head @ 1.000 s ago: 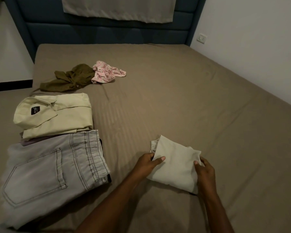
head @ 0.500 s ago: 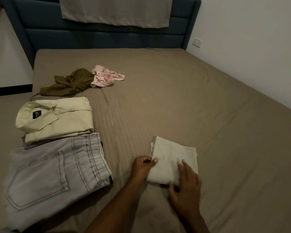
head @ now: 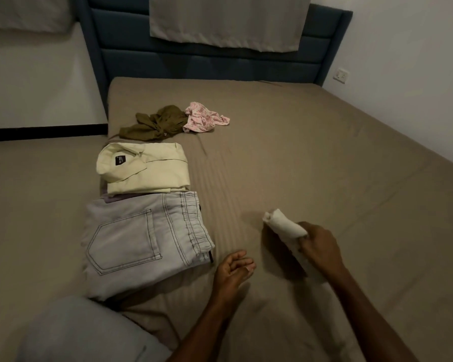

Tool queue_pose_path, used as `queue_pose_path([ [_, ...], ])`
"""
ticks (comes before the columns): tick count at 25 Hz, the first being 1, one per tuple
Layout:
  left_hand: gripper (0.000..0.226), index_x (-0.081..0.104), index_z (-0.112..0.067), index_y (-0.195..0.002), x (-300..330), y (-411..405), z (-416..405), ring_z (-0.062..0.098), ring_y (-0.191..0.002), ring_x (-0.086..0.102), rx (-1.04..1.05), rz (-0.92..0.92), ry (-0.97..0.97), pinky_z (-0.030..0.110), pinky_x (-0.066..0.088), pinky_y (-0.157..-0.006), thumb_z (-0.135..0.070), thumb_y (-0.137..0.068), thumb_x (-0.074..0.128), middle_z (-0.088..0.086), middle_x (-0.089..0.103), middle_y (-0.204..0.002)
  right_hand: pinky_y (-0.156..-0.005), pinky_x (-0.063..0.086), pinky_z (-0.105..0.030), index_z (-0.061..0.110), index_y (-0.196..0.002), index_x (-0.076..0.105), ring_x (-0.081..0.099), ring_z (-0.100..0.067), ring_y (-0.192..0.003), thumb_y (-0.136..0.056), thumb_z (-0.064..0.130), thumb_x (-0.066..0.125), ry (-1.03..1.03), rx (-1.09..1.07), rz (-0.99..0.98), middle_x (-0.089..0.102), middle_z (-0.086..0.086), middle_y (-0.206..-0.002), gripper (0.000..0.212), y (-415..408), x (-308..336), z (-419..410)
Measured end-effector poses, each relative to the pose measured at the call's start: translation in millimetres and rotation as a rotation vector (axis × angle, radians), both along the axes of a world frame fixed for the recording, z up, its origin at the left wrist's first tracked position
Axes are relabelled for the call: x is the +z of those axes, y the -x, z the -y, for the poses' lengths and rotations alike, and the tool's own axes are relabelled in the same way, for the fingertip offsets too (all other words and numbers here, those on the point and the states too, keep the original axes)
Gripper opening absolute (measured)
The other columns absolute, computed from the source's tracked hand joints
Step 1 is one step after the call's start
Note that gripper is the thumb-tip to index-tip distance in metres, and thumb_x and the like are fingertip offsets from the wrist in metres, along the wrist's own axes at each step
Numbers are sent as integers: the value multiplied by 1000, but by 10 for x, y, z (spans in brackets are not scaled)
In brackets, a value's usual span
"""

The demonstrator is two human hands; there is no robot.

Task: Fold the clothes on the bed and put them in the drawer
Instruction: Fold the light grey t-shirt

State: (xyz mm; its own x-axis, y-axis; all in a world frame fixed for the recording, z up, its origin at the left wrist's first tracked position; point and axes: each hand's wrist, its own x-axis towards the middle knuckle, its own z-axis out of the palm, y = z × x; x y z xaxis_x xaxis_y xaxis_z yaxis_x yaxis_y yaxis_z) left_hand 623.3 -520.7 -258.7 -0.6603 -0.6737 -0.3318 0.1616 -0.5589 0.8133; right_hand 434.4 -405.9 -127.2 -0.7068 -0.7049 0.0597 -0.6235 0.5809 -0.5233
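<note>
My right hand grips a folded white cloth and holds it lifted a little above the brown bed sheet, its shadow falling beneath. My left hand hovers open, palm up, just right of the folded grey jeans. Behind the jeans lies a folded pale yellow shirt. Farther back, an olive green garment and a pink patterned garment lie crumpled side by side. No drawer is in view.
A blue padded headboard with a grey cloth draped over it stands at the far end. A white wall with a socket runs along the right. My grey-clad knee shows at the bottom left.
The white cloth was flat on the bed under both hands; now my right hand has picked it up, and my left hand has let go and drawn back. The view has shifted right.
</note>
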Motion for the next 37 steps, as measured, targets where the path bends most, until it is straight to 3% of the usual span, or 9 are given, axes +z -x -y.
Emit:
queue_pose_path([
  [5, 23, 59, -11, -125, 143, -277, -51, 30, -75, 70, -66, 21, -72, 32, 60, -61, -14, -101, 58, 14, 76, -92, -69, 50, -41, -2, -88, 66, 61, -35, -72, -47, 3, 54, 433, -313, 911, 67, -18, -82, 43, 69, 620, -53],
  [8, 23, 64, -17, -122, 173, -329, -137, 27, -79, 74, -86, 76, -2, 31, 61, -60, -26, -107, 49, 7, 79, -101, -76, 56, -44, 2, -96, 70, 64, -41, -84, -62, 5, 48, 455, -484, 1200, 70, -21, -93, 40, -12, 289, -272],
  [10, 30, 68, -18, -118, 169, -294, -129, 27, -83, 75, -81, 141, -25, 32, 59, -63, -37, -107, 47, 10, 79, -99, -71, 54, -42, 2, -98, 69, 63, -36, -80, -65, 18, 56, 312, -580, 977, 69, -19, -89, 40, -71, -171, -469],
  [13, 39, 72, -15, -111, 2, -242, -141, 28, -87, 75, -30, 225, 93, 36, 60, -71, -50, -97, 62, 11, 79, -96, -81, 52, -45, 7, -124, 64, 65, -37, -96, -87, 23, 66, -45, -634, 115, 68, -17, -112, 40, -202, -762, -794],
  [16, 36, 76, -20, -103, -89, -216, -187, 20, -94, 76, -18, 273, 286, 37, 61, -84, -51, -86, 76, -1, 80, -96, -86, 50, -46, 9, -129, 62, 62, -37, -107, -93, 22, 58, 23, -476, -179, 65, -15, -123, 38, -441, -847, -731],
  [19, 22, 76, -19, -88, -78, -81, -96, 12, -82, 73, 23, 399, 394, 18, 53, -69, -41, -89, 77, -6, 77, -81, -99, 46, -48, 10, -138, 60, 58, -35, -122, -97, 36, 44, -72, -200, -336, 60, -16, -140, 51, -497, -980, -456],
  [27, 45, 67, -20, -93, 5, 160, -10, 11, -86, 67, -40, 568, 412, 34, 56, -81, -63, -80, 75, -6, 71, -92, -121, 28, -48, 32, -160, 31, 23, -24, -155, -106, 53, 27, -186, -12, -184, 22, -1, -170, 59, -320, -1230, -458],
  [31, 60, 68, -29, -107, 5, 234, 43, 12, -99, 70, -151, 473, 378, 44, 57, -94, -76, -70, 65, -8, 74, -107, -96, 49, -45, 10, -135, 60, 59, -36, -118, -87, 69, 47, 54, -423, 173, 64, -17, -131, 76, -225, -1024, -624],
  [37, 40, 61, -32, -135, 234, 280, 122, 13, -112, 70, -260, 214, 295, 46, 55, -102, -32, -95, 66, -7, 74, -122, -68, 50, -35, 14, -109, 68, 67, -34, -88, -95, 28, 72, 234, -399, 782, 73, -12, -103, 20, 43, -477, -535],
])
